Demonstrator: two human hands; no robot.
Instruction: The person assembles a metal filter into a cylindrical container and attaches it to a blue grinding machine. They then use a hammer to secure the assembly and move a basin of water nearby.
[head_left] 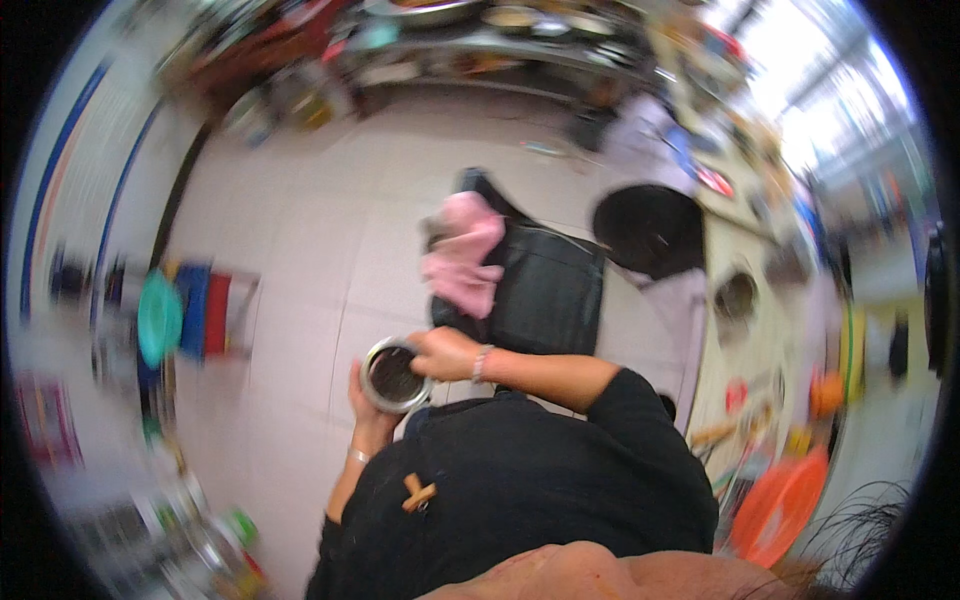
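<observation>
Held in front of my body is a round metal cup [402,406] with a shiny rim and dark contents. My left hand [370,408] is wrapped round its left side from below. My right hand [446,354] comes in from the right, with its fingers curled together over the rim and the tips inside the opening. Whether those fingers pinch something or grip the rim is hidden. The dark contents [393,374] are too blurred to name.
Just beyond my hands stands a black seat [550,290] with a pink cloth [465,255] over its left side. A large black pan [650,230] lies beside the cluttered counter [725,385] at right. A teal basin [160,318] is at left, an orange basin [785,508] at lower right.
</observation>
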